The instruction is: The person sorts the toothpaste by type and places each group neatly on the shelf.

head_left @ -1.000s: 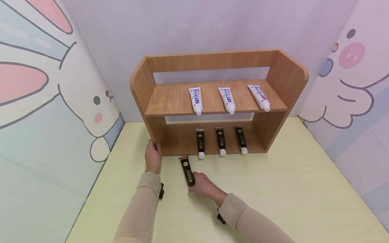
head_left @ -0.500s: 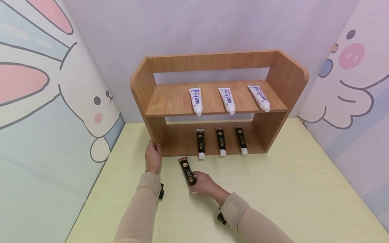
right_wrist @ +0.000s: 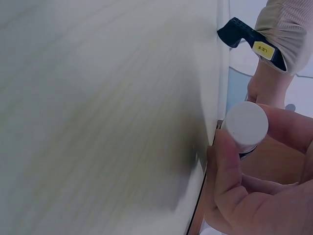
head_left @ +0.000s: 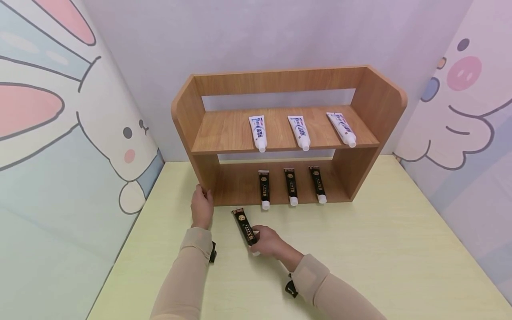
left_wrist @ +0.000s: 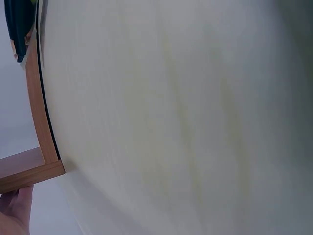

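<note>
My right hand (head_left: 268, 241) holds a black toothpaste tube (head_left: 243, 226) near its white cap (right_wrist: 245, 125), in front of the shelf's lower left part. In the right wrist view the thumb and fingers pinch the tube at the cap end. The tube slants, its flat end toward the shelf. My left hand (head_left: 202, 208) touches the lower front of the wooden shelf's left side panel (head_left: 188, 115). In the left wrist view that hand (left_wrist: 15, 210) lies against the panel's outer side; most of its fingers are hidden.
Three white toothpaste tubes (head_left: 298, 132) lie on the upper board, caps to the front. On the lower board (head_left: 236, 182) are three black tubes (head_left: 290, 186), caps slightly over the front edge. The shelf stands on a pale yellow table (head_left: 384, 249) between cartoon-printed walls (head_left: 452, 133).
The flat end of the held tube has swung slightly left and toward me, and my right hand has shifted a little. My left hand stays at the shelf's side.
</note>
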Motion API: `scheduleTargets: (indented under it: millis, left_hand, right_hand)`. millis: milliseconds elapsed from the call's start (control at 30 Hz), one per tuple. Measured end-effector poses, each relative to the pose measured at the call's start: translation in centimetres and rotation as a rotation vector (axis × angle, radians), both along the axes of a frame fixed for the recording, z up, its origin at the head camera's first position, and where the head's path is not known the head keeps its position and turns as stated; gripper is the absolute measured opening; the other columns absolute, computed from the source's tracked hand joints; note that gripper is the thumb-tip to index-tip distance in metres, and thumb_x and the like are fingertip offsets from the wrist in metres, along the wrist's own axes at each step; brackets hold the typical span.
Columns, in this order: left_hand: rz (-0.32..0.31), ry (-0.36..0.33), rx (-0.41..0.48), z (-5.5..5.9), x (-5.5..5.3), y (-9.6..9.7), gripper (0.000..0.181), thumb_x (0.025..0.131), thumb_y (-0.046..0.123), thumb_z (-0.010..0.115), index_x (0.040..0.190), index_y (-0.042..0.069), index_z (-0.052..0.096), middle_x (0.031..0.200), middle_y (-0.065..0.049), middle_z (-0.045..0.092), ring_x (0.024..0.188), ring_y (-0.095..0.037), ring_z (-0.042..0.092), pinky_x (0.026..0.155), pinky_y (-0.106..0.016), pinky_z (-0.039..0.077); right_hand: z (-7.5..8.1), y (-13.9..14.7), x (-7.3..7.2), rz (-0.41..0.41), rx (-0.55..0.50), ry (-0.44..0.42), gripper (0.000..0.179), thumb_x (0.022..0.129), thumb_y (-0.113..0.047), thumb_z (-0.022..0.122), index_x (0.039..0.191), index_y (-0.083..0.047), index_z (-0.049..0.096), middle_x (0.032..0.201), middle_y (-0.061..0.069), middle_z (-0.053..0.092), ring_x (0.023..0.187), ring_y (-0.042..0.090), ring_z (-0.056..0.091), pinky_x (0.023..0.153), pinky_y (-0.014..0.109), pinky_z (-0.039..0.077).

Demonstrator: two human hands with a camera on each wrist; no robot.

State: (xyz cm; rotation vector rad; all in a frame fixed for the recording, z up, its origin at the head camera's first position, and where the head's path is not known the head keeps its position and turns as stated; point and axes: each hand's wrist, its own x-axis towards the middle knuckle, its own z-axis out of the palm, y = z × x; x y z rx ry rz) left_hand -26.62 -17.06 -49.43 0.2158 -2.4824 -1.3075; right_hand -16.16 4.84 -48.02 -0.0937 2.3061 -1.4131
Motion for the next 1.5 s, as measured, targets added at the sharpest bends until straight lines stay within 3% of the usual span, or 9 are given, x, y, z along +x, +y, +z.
scheduleTargets:
  millis: [333, 933, 1500]
  left_hand:
    - [0.009, 0.000, 0.002, 0.1, 0.0, 0.0, 0.029, 0.102, 0.013, 0.052, 0.127, 0.001, 0.045, 0.121, -0.020, 0.055, 0.109, -0.036, 0.057, 0.089, -0.052, 0.049]
    - [0.004, 0.003, 0.010, -0.1, -0.2, -0.1, 0.030, 0.102, 0.013, 0.053, 0.128, 0.000, 0.045, 0.121, -0.020, 0.055, 0.108, -0.036, 0.057, 0.090, -0.051, 0.049]
    - [-0.007, -0.009, 0.016, 0.1, 0.0, 0.0, 0.029, 0.102, 0.013, 0.052, 0.128, 0.001, 0.045, 0.121, -0.020, 0.054, 0.107, -0.035, 0.056, 0.089, -0.051, 0.049]
  right_hand:
    - [0.2, -0.2, -0.5, -0.014, 0.026, 0.042, 0.069, 0.073, 0.006, 0.075, 0.137, 0.004, 0.048, 0.099, 0.010, 0.059, 0.085, 0.024, 0.056, 0.068, 0.037, 0.051]
    - [0.4, -0.7, -2.3, -0.068, 0.034, 0.026, 0.068, 0.078, 0.001, 0.074, 0.140, 0.001, 0.046, 0.104, 0.011, 0.059, 0.087, 0.024, 0.056, 0.070, 0.038, 0.052]
    - [-0.3, -1.8, -3.9, -0.150, 0.003, 0.050, 0.065, 0.083, -0.003, 0.075, 0.140, 0.003, 0.044, 0.111, 0.016, 0.061, 0.093, 0.025, 0.058, 0.075, 0.039, 0.053]
